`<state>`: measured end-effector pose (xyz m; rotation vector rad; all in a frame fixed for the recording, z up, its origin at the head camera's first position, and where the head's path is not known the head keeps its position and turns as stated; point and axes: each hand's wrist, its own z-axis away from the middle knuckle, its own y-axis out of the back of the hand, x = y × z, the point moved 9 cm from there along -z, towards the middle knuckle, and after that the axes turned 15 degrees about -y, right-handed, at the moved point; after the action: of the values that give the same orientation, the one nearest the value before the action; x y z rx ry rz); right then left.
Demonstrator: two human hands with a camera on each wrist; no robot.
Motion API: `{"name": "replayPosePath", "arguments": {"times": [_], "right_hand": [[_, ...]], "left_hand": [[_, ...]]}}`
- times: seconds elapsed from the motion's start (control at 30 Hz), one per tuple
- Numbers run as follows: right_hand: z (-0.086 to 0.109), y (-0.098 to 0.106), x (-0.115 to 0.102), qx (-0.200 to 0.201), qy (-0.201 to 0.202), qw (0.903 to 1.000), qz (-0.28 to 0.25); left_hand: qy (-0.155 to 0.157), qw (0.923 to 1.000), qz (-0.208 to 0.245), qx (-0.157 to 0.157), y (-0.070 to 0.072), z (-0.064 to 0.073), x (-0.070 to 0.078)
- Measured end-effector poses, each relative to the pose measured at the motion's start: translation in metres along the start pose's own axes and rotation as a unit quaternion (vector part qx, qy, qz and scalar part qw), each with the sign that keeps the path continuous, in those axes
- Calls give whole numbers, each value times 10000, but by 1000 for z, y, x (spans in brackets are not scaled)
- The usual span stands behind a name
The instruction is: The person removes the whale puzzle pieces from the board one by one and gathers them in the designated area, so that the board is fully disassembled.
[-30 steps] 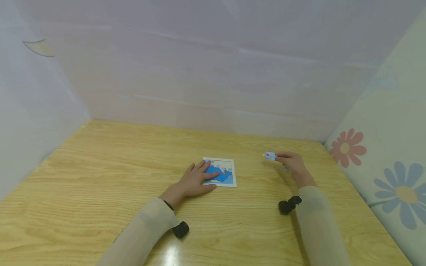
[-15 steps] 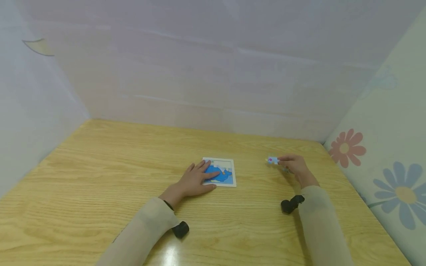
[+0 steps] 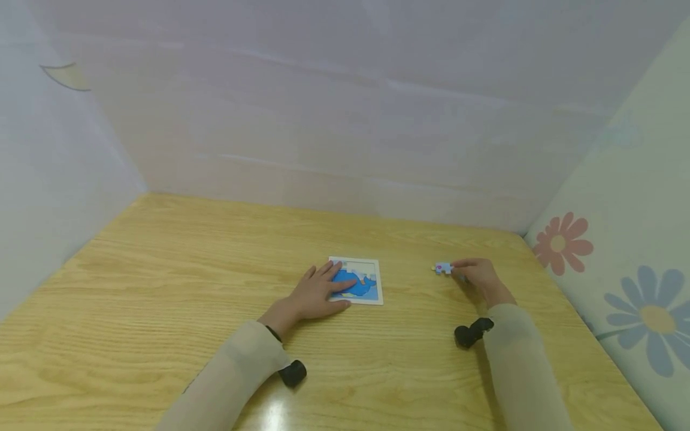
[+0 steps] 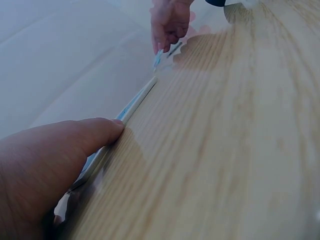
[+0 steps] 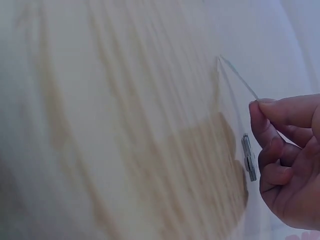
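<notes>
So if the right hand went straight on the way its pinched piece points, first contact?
Probably the tabletop: the piece in the right hand slants down toward it, touching or not unclear. Skimming level, the white frame looks first in line.

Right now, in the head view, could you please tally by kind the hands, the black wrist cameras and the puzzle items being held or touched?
Left hand and right hand: 2
Left wrist camera and right wrist camera: 2
Framed whale puzzle: 1
Held jigsaw piece: 1
Total: 6
</notes>
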<state>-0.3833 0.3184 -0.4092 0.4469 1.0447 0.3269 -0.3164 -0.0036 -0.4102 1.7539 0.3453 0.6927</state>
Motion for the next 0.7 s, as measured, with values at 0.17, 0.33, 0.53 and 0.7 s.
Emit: {"name": "replayPosePath", "arguments": {"times": [0.17,0.33,0.53,0.7], "right_hand": [[-1,0,3,111,45,9998,171],[-1,-1,3,183,175,9994,256],[-2,0,3,235,125,9992,283],[-2,-1,1,198,235,9989,364]], "left_hand": [[17,10000,-1,-22,-1,-1,0],[-24,10000,17,62,1,0,3],[-13,9999,23,115,4,0,4],[21,9999,34,106,4,1,3]]}}
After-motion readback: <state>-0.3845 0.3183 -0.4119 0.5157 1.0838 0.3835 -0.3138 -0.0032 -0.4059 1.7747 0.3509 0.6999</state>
